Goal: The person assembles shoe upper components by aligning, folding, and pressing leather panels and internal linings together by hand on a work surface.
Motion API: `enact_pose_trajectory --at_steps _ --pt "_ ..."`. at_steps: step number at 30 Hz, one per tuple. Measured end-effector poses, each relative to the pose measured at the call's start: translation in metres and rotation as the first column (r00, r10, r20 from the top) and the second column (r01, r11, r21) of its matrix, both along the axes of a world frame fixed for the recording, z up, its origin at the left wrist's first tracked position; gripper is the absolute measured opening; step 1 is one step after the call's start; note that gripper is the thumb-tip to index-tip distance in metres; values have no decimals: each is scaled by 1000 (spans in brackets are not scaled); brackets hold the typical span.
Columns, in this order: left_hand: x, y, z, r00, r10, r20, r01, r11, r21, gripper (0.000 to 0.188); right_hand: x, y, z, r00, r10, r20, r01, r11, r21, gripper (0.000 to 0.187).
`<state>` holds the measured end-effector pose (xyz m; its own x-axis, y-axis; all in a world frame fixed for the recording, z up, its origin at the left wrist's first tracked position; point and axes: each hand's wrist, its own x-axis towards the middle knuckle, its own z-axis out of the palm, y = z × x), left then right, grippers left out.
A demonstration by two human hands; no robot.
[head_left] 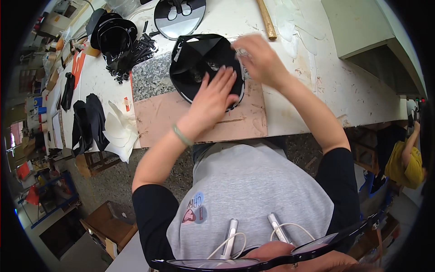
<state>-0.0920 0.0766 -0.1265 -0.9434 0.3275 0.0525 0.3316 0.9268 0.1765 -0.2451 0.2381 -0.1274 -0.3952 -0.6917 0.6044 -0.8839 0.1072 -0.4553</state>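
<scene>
A black round piece [190, 52], hollow like a shallow bowl with folded panels inside, lies before me on a board and a speckled slab. My left hand [215, 96] rests on its inner right side, fingers stretched out. By the upper right rim is my right hand [259, 58]. Its fingers are bent toward the edge and smeared by motion, so whether they pinch anything is unclear. Pale strips show along parts of the rim. The reddish-brown board [204, 129] reaches toward my body, and the grey speckled slab [152, 79] lies beyond it.
A glossy black disc [179, 27] with two openings lies at the back. Stacked black pieces [111, 31] and black scraps [140, 50] sit at the left, near black cloth [88, 120] and white sheets [118, 131]. A wooden handle [267, 20] and a pale cabinet [362, 29] are at the right.
</scene>
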Motion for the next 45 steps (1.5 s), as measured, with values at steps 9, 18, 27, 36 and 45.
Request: enact_pose_trajectory --at_steps 9,18,27,36,45 --pt "60 -66 38 951 -208 227 147 955 257 47 88 63 1 977 211 22 -179 764 620 49" --pt "14 -85 39 904 -328 -274 243 922 -303 38 79 49 33 919 125 375 -215 954 209 28" --pt "7 -52 87 900 367 234 -165 -211 964 25 101 14 108 933 47 358 72 947 -312 21" --pt "53 -27 34 849 448 279 -95 -390 916 27 132 -9 68 870 -71 488 64 997 31 30" --pt "87 -26 49 805 144 576 -412 -563 717 26 133 -3 55 787 -35 616 -88 982 169 23"
